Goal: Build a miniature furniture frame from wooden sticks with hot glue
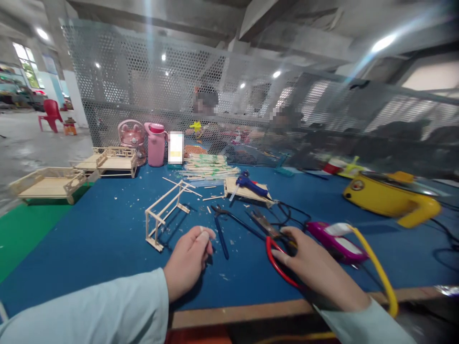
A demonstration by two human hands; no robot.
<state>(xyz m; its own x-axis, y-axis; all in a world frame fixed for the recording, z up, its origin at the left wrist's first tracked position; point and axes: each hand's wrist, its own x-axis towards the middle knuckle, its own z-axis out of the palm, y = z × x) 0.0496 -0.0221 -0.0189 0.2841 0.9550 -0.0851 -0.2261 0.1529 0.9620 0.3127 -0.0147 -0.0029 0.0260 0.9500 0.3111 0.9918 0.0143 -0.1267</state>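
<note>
My left hand [189,262] is closed with thumb and fingers pressed together; whatever it may hold is too small or hidden to make out. It is just above the table, to the right of a small wooden stick frame [168,200]. My right hand [317,263] is around the red-handled pliers [274,258], thumb by one red handle, their metal jaws pointing away to the left. Blue-handled pliers [222,234] lie spread between my hands. Beyond them, a blue hot glue gun [247,184] rests on a flat wooden piece [231,187].
Bundled wooden sticks [206,165] lie at the back, near a pink bottle [156,148] and a lit phone [176,148]. Miniature wooden beds [46,184] stand left. On the right are a purple power strip [335,243], cables and a yellow electric pot [380,196]. A perforated screen [143,81] closes the back.
</note>
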